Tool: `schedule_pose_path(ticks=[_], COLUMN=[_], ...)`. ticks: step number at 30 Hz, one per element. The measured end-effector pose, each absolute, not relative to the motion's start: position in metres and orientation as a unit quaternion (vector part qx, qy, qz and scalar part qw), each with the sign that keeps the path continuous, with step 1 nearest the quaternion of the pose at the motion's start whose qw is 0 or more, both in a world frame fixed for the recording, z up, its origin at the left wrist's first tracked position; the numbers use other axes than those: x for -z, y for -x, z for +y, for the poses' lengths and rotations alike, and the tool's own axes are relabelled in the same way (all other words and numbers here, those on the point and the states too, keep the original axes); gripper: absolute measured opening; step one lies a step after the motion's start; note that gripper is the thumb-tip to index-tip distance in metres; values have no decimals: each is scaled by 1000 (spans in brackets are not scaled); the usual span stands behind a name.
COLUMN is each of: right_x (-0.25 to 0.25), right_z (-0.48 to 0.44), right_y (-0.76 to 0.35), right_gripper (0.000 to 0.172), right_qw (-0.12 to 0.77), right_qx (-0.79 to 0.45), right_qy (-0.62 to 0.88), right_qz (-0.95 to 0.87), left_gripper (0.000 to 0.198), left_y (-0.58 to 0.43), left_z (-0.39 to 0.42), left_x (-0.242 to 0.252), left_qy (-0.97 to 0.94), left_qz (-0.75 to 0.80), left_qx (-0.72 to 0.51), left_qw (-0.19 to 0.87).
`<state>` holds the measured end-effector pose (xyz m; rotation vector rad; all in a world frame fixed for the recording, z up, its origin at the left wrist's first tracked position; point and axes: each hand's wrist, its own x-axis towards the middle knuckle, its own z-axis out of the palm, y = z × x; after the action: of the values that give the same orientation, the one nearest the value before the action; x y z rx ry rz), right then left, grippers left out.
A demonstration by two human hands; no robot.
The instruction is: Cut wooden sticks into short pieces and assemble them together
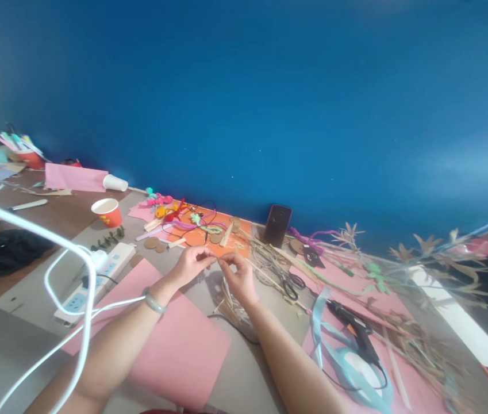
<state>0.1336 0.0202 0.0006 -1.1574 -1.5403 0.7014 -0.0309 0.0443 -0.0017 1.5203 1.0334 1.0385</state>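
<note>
My left hand (194, 265) and my right hand (239, 278) meet fingertip to fingertip above the middle of the table. Both are closed in a pinch; whatever sits between the fingers is too small to make out. Beneath the right hand lies a loose bundle of pale dry stalks (230, 305). A pink paper sheet (179, 351) spreads below my forearms. Black scissors (291, 286) rest to the right of my right hand, by more dried stems. On the right, a black hot glue gun (358, 330) lies beside a roll of light blue ribbon (360, 376).
A white power strip (97, 282) with a plug stands left, and a thick white cable (91, 299) loops across the near left. Behind are a paper cup (108, 213), an orange sheet (226, 221) with craft bits, and a phone (277, 225) leaning on the blue wall (244, 103).
</note>
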Motion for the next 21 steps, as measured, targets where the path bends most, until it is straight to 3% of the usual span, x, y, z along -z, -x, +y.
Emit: schedule_pose_path(ticks=[11, 21], right_x=[-2, -4], right_z=[19, 21], right_y=[-133, -136], right_gripper=[12, 17], right_qw=[517, 481], right_qx=[-298, -363], right_qy=[483, 452], right_qz=[-641, -658], left_gripper=[24, 24], left_y=[30, 36], left_z=[42, 42], left_x=[-3, -6], left_qy=[-632, -575], left_qz=[407, 329], left_qx=[-424, -383], left_qw=[505, 644])
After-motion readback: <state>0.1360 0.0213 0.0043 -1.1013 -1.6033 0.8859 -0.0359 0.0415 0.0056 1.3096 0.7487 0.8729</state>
